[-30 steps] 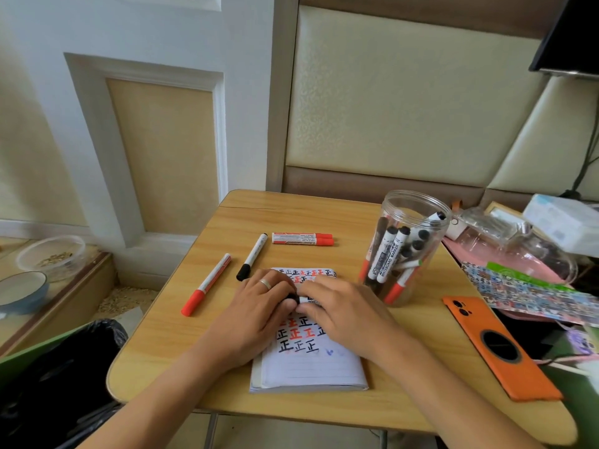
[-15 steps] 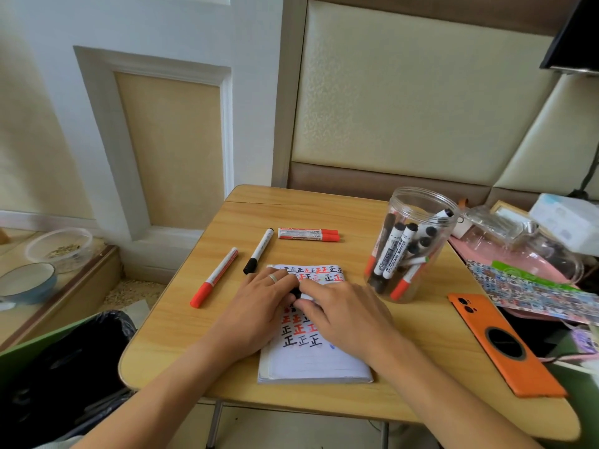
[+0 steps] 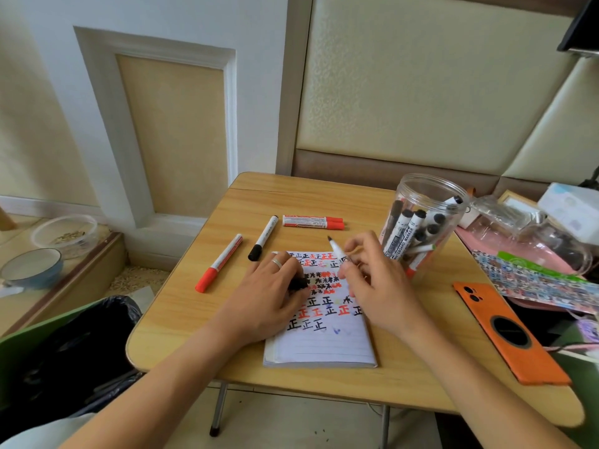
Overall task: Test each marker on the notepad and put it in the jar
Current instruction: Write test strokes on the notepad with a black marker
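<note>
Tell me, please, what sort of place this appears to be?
Probably a room at home: a small folding wooden table beside a padded wall panel, with food bowls on the floor.

so on the right edge of the light wooden tabletop (image 3: 324,196) there's an orange phone in a case (image 3: 505,332) lying face down, next to a colourful printed sticker sheet (image 3: 534,280) that sits on a pink tray (image 3: 486,241) with crinkled clear plastic on it. lower left, a black bin bag (image 3: 64,358). on the ledge at far left, a blue-rimmed bowl (image 3: 30,267) and a clear plastic container (image 3: 64,233) with some bits inside
</note>
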{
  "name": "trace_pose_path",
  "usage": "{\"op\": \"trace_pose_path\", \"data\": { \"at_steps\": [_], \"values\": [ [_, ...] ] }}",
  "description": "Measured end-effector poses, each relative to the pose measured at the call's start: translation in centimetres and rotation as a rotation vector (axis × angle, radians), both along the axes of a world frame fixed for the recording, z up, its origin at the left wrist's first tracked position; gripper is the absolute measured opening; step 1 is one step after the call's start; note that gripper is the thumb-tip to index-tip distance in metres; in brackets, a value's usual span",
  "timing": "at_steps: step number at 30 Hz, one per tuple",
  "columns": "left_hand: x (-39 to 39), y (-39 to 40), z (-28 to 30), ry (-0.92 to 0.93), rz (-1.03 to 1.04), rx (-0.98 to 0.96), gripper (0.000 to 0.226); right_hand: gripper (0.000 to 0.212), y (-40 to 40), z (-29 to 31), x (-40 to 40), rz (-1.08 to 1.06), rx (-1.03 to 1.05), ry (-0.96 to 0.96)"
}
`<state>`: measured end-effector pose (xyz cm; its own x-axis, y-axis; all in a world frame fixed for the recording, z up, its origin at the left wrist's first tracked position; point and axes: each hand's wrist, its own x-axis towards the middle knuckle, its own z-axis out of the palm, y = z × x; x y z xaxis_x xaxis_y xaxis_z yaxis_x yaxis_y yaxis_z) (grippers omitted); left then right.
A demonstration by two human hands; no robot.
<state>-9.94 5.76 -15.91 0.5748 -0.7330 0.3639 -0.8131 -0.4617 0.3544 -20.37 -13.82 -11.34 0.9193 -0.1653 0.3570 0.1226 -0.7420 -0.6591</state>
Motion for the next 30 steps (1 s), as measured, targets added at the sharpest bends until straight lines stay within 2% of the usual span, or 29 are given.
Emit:
{"op": "trace_pose_path", "data": {
  "at_steps": [3,6,8,9,12,14,17,20,23,26,30],
  "values": [
    [-0.1,0.1,0.1,-0.009,-0.038,0.005,0.017,0.014,-0.2,0.7,-0.4,0.071,0.440,0.009],
    [0.0,0.1,-0.1,0.010,-0.097,0.011,0.029,0.031,-0.7,0.7,-0.6,0.137,0.911,0.103],
    [0.3,0.1,-0.2,0.011,-0.139,0.028,0.042,0.038,-1.0,0.6,-0.6,0.178,1.093,0.123],
    [0.4,0.1,-0.3,0.013,-0.151,0.041,0.046,0.039,-1.1,0.4,-0.7,0.192,1.116,0.119],
    [0.6,0.0,-0.5,0.037,-0.144,0.056,0.048,0.031,-0.7,0.1,-0.9,0.178,1.036,0.117],
    [0.5,-0.1,-0.3,0.051,-0.134,0.045,0.044,0.017,-0.4,0.1,-1.1,0.105,0.958,0.126],
    [0.4,-0.2,-0.2,0.060,-0.133,0.031,0.044,0.009,-0.1,0.0,-1.2,-0.010,0.830,0.144],
    [0.4,-0.2,-0.4,0.041,-0.124,0.017,0.047,0.005,0.3,0.3,-1.7,0.060,0.822,0.225],
    [0.5,-0.2,-0.5,0.023,-0.116,0.017,0.045,0.008,0.9,0.4,-2.0,0.085,0.762,0.264],
    [0.6,-0.2,-0.6,0.028,-0.101,0.019,0.046,0.022,1.7,-0.2,-2.1,-0.014,0.630,0.253],
    [0.7,-0.2,-0.7,0.052,-0.087,0.026,0.049,0.022,2.5,-1.1,-2.3,-0.110,0.537,0.286]
  ]
}}
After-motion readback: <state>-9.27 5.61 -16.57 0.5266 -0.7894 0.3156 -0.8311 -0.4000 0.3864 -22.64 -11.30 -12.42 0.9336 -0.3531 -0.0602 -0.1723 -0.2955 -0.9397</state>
